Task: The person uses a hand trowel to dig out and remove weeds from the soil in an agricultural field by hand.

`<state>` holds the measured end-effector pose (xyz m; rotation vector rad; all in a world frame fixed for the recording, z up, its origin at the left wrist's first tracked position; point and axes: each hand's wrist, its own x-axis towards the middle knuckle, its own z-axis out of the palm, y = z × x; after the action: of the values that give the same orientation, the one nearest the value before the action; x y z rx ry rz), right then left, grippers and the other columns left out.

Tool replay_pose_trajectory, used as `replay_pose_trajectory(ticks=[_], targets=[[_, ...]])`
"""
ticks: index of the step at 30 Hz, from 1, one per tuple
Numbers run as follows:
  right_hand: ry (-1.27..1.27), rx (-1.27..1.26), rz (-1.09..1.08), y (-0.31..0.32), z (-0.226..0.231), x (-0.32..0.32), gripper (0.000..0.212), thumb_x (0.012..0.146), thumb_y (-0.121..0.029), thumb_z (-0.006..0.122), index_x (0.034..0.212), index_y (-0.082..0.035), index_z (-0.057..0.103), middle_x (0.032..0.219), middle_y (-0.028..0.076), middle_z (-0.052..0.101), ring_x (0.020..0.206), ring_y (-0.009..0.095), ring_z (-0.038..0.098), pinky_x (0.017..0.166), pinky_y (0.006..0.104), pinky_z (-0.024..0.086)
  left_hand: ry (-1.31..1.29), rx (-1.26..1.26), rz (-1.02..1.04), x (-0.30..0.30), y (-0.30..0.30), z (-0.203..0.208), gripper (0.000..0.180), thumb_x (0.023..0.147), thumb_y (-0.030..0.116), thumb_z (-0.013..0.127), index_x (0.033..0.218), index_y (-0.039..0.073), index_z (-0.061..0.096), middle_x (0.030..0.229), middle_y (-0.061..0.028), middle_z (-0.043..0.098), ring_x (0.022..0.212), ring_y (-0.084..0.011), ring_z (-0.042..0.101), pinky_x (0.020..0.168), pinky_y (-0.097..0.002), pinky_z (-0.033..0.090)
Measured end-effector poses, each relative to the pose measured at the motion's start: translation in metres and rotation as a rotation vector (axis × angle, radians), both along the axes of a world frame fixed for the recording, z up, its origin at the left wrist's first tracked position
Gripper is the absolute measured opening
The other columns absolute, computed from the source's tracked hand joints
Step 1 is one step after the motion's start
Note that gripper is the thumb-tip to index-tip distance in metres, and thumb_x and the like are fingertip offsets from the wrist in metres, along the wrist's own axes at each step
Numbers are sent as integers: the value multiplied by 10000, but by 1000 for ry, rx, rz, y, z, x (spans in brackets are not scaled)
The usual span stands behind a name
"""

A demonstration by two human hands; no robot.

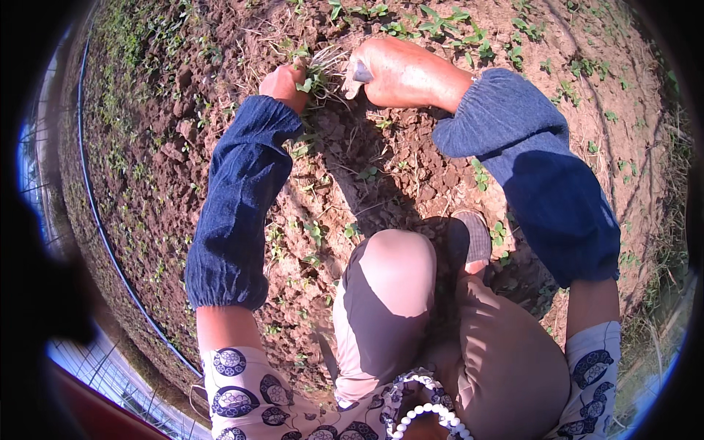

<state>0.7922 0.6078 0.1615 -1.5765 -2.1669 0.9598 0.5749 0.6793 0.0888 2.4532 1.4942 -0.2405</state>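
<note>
My left hand (pixel 284 86) is closed around a tuft of weeds (pixel 320 73), with green leaves and pale dry stems sticking out beside the fingers. Close by on the right, my right hand (pixel 392 73) is curled into a fist. From it shows a small flat grey-and-pale tool (pixel 358 73), mostly hidden by the fingers, so its exact kind is unclear. Both hands are low over loose brown soil (pixel 359 139). Blue denim sleeve covers wrap both forearms, the left cover (pixel 238 205) and the right cover (pixel 528 161).
Small green seedlings (pixel 447 29) grow at the far side and right. A thin blue hose (pixel 103 227) curves along the left, near a wire fence (pixel 103 374). My bent knee (pixel 396 271) and a dark shoe (pixel 469 238) are close below the hands.
</note>
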Motion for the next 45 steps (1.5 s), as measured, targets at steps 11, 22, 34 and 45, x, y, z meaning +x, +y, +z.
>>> replay_pose_trajectory(ticks=[11,22,34,45], targets=[[-155,-341,27,28,26,-32,141,688,-42,536,778,20,626,637,162,616,518,259,607,464,385,459,-201,-80,27,-11,34,-61,196,702,116,619,867,14,650,786,-197,655,765,-319,647,692,-378,513],[118,70,-40,-31,-38,-40,152,613,-8,559,762,22,551,664,226,591,666,405,609,592,469,470,-437,121,-207,-22,-33,-6,604,556,29,689,1149,28,580,1063,-229,612,955,-369,609,829,-403,488],[-83,-155,-89,13,26,-16,210,686,-57,557,865,-12,656,827,214,645,815,361,640,718,421,509,143,109,-233,24,41,-16,323,779,119,583,1094,52,561,854,-178,618,786,-343,645,624,-449,518],[59,-307,-292,23,-4,-30,201,733,-119,575,877,-27,681,882,182,665,876,325,652,774,388,514,-322,-61,-112,23,39,-24,314,646,215,722,871,5,664,803,-237,648,778,-355,645,678,-408,506]])
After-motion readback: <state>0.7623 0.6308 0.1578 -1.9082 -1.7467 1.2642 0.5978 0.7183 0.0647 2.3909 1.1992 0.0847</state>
